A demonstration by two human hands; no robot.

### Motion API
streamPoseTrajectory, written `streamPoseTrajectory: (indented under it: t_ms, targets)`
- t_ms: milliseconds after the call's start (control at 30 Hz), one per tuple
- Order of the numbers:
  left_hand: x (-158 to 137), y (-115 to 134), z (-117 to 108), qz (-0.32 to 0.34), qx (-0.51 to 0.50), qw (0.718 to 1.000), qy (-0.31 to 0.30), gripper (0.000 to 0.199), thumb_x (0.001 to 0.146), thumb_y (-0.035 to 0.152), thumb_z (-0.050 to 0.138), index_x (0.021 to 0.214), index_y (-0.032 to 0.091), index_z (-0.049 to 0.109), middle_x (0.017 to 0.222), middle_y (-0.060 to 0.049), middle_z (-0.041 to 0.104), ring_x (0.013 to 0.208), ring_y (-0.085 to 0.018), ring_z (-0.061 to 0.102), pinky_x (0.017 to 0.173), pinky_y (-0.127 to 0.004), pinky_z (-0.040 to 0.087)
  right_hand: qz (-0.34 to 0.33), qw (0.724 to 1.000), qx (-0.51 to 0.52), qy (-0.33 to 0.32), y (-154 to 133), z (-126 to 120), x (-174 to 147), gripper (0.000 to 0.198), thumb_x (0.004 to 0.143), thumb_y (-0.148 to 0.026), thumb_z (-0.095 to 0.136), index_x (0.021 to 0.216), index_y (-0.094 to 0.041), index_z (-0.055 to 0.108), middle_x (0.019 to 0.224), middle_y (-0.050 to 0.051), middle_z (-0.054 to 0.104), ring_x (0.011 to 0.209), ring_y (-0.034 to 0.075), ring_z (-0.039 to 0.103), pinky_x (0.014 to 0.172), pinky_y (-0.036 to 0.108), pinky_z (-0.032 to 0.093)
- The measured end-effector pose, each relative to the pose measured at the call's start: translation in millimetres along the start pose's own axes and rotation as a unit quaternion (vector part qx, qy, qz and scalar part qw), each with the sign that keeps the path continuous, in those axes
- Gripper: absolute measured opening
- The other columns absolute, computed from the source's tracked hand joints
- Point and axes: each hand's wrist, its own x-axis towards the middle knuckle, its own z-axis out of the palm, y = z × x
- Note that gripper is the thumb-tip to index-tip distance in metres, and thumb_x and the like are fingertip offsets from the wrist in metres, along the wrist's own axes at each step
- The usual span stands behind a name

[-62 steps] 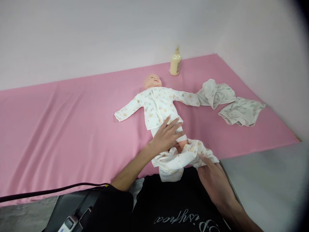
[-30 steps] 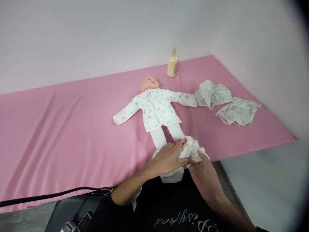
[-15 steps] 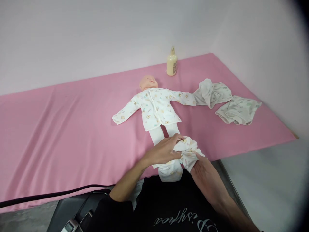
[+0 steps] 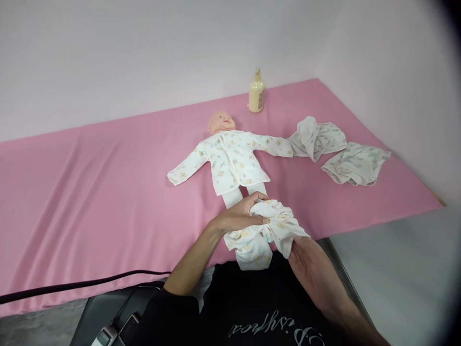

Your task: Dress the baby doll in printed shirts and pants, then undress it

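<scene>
A baby doll lies on its back in a white printed jacket, its white legs pointing toward me. Bunched at the lower legs are white printed baby pants. My left hand is closed on the gathered cloth, thumb on top and fingers along the far side. My right hand has gone into the pant leg from its open end; the cloth covers the fingers, and only the wrist and heel of the hand show. The other pant leg lies crumpled at the table's near edge.
The table has a pink cover. A cream pump bottle stands near the wall. Two more crumpled printed garments lie to the right of the doll's sleeve. A black cable runs along the near left edge.
My right hand has slid deeper into the pant leg, so its fingers are now covered. My left hand has shifted slightly left with the cloth, which is more spread open.
</scene>
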Motion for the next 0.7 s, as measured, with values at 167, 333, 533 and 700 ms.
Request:
streamPoseTrajectory:
  t_ms: [167, 333, 533, 700]
  targets:
    - [-1, -1, 3, 0.039, 0.145, 0.986, 0.070, 0.045, 0.091, 0.033, 0.058, 0.133, 0.026, 0.045, 0.136, -0.007, 0.056, 0.131, -0.026, 0.052, 0.104, -0.040, 0.047, 0.029, 0.999, -0.015, 0.033, 4, -8, -6, 0.036, 0.081, -0.031, 0.080, 0.117, -0.028, 0.075, 0.138, 0.000, 0.066, 0.140, 0.020, 0.051, 0.118, 0.027, 0.042]
    - [-4, 1, 9, 0.036, 0.342, 0.935, 0.090, 0.045, 0.093, 0.025, 0.044, 0.138, 0.023, 0.040, 0.105, -0.007, 0.064, 0.096, -0.026, 0.063, 0.086, -0.042, 0.051, 0.023, 0.999, -0.019, 0.031, 12, -13, -5, 0.040, 0.083, -0.034, 0.079, 0.121, -0.026, 0.073, 0.141, 0.004, 0.064, 0.136, 0.022, 0.055, 0.120, 0.033, 0.040]
    - [-4, -3, 14, 0.077, 0.418, 0.897, 0.119, 0.042, 0.094, 0.018, 0.038, 0.136, 0.022, 0.041, 0.117, -0.009, 0.062, 0.112, -0.026, 0.059, 0.094, -0.042, 0.048, -0.108, 0.963, -0.247, -0.001, 28, -33, 4, 0.042, 0.093, -0.043, 0.067, 0.132, -0.029, 0.067, 0.142, 0.005, 0.062, 0.136, 0.027, 0.055, 0.121, 0.048, 0.040]
    - [-6, -1, 8, 0.070, 0.362, 0.921, 0.125, 0.039, 0.091, 0.020, 0.044, 0.130, 0.023, 0.043, 0.120, -0.008, 0.062, 0.111, -0.025, 0.058, 0.094, -0.040, 0.048, -0.326, 0.814, -0.479, 0.035, 47, -51, 21, 0.033, 0.097, -0.036, 0.059, 0.127, -0.025, 0.067, 0.130, 0.010, 0.067, 0.118, 0.028, 0.065, 0.103, 0.049, 0.054]
